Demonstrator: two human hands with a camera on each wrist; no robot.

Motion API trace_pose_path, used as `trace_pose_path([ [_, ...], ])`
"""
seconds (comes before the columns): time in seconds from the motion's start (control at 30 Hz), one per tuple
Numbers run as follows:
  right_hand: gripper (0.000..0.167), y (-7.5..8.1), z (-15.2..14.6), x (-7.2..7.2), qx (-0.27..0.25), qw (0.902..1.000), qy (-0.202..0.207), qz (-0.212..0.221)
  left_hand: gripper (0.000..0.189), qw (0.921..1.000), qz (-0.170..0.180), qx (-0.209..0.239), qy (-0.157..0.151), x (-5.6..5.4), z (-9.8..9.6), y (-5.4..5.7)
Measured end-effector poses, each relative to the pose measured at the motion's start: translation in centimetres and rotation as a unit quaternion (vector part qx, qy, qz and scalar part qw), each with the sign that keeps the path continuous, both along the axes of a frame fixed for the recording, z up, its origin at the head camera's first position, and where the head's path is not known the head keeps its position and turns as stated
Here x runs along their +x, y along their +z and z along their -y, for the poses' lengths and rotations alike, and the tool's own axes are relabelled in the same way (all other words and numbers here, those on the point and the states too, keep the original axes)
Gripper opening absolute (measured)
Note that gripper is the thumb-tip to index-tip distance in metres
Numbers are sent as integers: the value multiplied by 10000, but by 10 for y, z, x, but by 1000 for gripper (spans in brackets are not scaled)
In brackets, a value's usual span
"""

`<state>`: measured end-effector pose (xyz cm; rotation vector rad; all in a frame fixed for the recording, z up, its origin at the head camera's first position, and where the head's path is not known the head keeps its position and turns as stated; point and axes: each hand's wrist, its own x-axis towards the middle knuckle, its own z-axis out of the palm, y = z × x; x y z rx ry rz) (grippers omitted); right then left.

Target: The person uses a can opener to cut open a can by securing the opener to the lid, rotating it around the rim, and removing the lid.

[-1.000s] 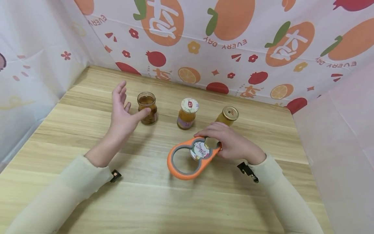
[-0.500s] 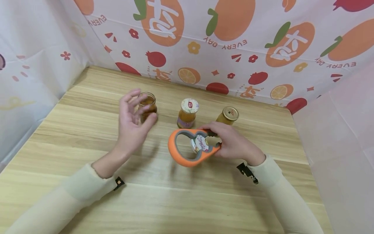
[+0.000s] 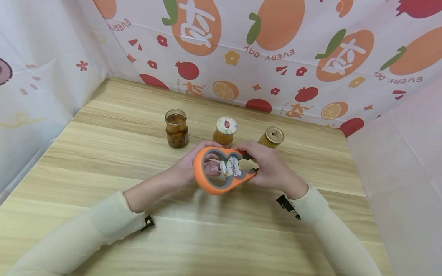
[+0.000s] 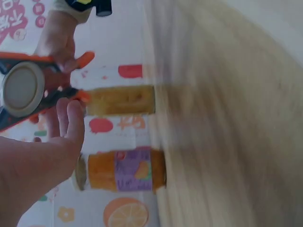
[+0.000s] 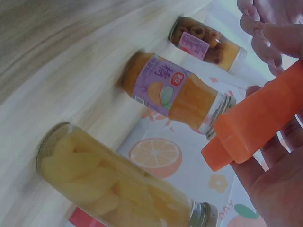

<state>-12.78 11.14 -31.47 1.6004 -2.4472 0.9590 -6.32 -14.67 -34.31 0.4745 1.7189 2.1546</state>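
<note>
My right hand (image 3: 272, 166) grips the handles of an orange and grey jar opener (image 3: 199, 168), held above the table. A white printed lid (image 3: 233, 167) sits between the opener's grey inner edges; its pale underside shows in the left wrist view. My left hand (image 3: 186, 168) is at the opener's left side, fingers partly behind it and thumb visible through the large ring, close to the lid. In the left wrist view its fingers (image 4: 75, 118) are extended, and I cannot tell whether they touch the lid. A lidless jar (image 3: 177, 132) of brown fruit stands at back left.
Behind the hands stand a lidded jar of orange fruit (image 3: 226, 128) with a purple label (image 5: 161, 85) and a gold-lidded jar of pale yellow fruit (image 5: 104, 175). A fruit-printed curtain (image 3: 293, 69) closes off the back of the wooden table (image 3: 207, 237).
My left hand has moved right, away from the lidless jar to the opener and lid. The opener has been tilted and raised slightly, still in my right hand.
</note>
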Motion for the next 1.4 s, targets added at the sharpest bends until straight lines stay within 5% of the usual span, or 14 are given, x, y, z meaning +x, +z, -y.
trace_pose_path([
  [0.1, 63, -3, 2, 2, -32, 9999, 43, -92, 89, 9999, 31, 88, -113, 0, -7, -4],
  [0.53, 64, -12, 8, 5, -457, 9976, 478, 194, 91, 9962, -25, 158, -853, 0, -9, -6],
  [1.1, 66, -14, 6, 4, -370, 9986, 367, 17, 87, 9980, -35, -310, -551, 2, -10, -12],
  [1.4, 63, -14, 7, 4, -376, 9984, 392, -125, 89, 9961, -21, -681, -562, 5, -9, -4],
])
